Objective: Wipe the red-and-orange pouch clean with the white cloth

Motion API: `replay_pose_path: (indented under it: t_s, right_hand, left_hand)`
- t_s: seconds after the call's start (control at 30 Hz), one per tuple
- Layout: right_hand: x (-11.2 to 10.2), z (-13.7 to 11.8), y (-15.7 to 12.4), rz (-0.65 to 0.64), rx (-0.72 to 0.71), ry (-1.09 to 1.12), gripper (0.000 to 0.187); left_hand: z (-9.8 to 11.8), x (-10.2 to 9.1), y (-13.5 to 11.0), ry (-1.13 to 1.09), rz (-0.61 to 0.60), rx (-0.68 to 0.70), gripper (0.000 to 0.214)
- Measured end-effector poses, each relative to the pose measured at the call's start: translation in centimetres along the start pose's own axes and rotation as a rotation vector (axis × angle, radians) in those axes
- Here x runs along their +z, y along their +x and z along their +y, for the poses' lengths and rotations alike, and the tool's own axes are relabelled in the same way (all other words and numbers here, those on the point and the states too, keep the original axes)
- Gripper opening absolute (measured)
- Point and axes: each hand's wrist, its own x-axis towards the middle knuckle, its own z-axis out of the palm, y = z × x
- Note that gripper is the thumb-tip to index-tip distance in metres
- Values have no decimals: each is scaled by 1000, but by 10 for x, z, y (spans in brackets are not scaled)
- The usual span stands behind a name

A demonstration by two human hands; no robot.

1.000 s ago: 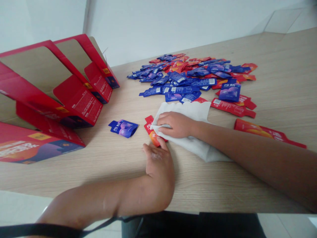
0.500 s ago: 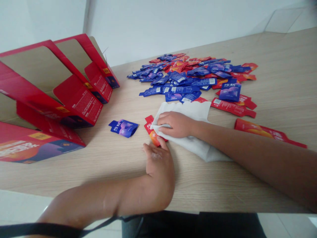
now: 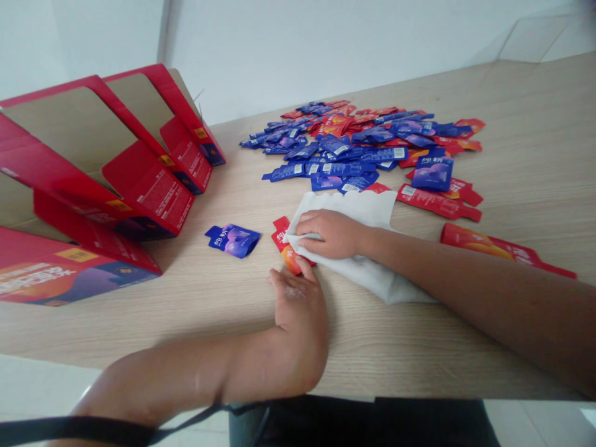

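Note:
A red and orange sachet [image 3: 284, 239] lies flat on the table, its right side covered by a white cloth [image 3: 372, 273]. My right hand [image 3: 328, 234] is closed on the cloth, a fold of it caught between thumb and fingers, and presses it over the sachet. From below, my left hand [image 3: 298, 295] holds down the sachet's lower end with a fingertip; another digit rests apart on the tabletop, and the remaining fingers are hidden. To the left lies a single blue sachet [image 3: 235, 241], untouched. Under my right forearm, another red sachet [image 3: 493, 245] is partly covered.
Several open red cartons [image 3: 158, 198] stand at the left on the wooden table [image 3: 223, 304]. A heap of blue and red sachets [image 3: 349, 146] spreads across the back, close to the white wall. A clear panel [image 3: 533, 38] stands at the far right.

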Motion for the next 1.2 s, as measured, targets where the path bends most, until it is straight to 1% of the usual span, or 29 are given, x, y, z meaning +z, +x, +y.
replay_pose_path:
  t_s: [0.2, 0.33, 0.47, 0.67, 0.9, 1.07, 1.2]
  right_hand:
    - [0, 0, 0, -4, 4, 7, 21]
    - [0, 0, 0, -1, 4, 3, 21]
    - [0, 0, 0, -9, 4, 0, 21]
    - [1, 1, 0, -5, 3, -4, 20]
    - [1, 2, 0, -4, 3, -16, 21]
    - [1, 2, 0, -1, 6, -4, 22]
    - [1, 1, 0, -3, 0, 0, 22]
  left_hand:
    - [0, -1, 0, 4, -1, -4, 52]
    - [1, -1, 1, 41, -28, -1, 53]
    - [1, -1, 2, 89, -28, 3, 53]
    - [1, -1, 1, 69, -26, 7, 53]
    - [0, -3, 2, 77, -66, 11, 53]
    - [0, -3, 0, 93, -29, 9, 52]
    - [0, -4, 1, 93, -56, 14, 53]
